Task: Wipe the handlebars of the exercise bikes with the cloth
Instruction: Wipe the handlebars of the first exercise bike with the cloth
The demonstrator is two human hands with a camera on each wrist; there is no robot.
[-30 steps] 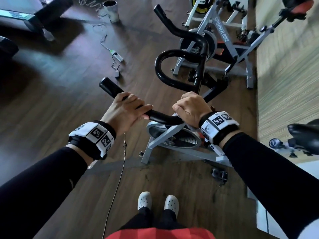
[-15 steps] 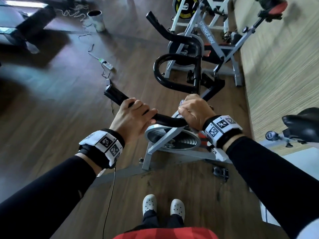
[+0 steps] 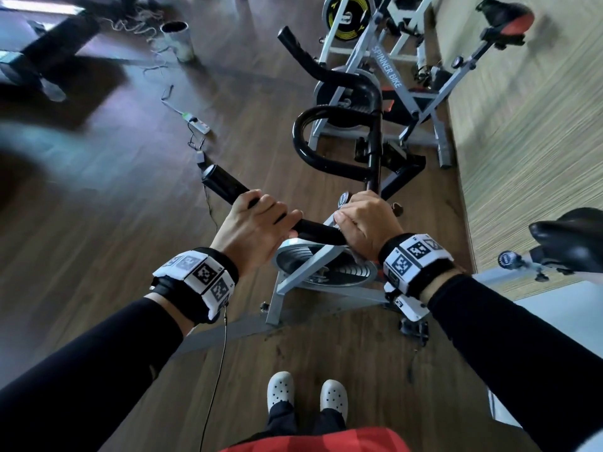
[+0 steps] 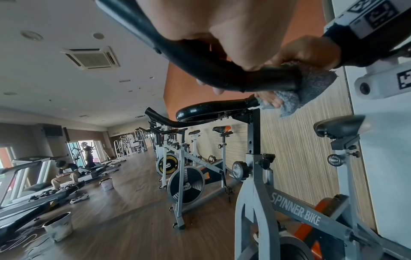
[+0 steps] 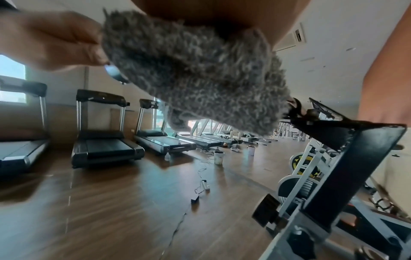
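1. Left hand [image 3: 253, 228] is curled around the handlebar [image 3: 225, 185] of the nearest bike, steadying it.
2. Right hand [image 3: 367, 225] grips the grey cloth [image 4: 309, 88], wrapped around the same bar just beside the left hand, near the black post [image 3: 375, 151].
3. Progress: wiping is under way on this bar. The grip end beyond the left hand and the front loop [image 3: 326, 164] appear not yet covered. The next bike [image 3: 388, 76] remains.
4. Orientation: the bar's long axis runs from the right hand, through the left hand, and points away to the left.

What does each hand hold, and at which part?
The left hand grips the black handlebar on its left arm. The right hand holds the grey cloth wrapped around the bar near the centre post.
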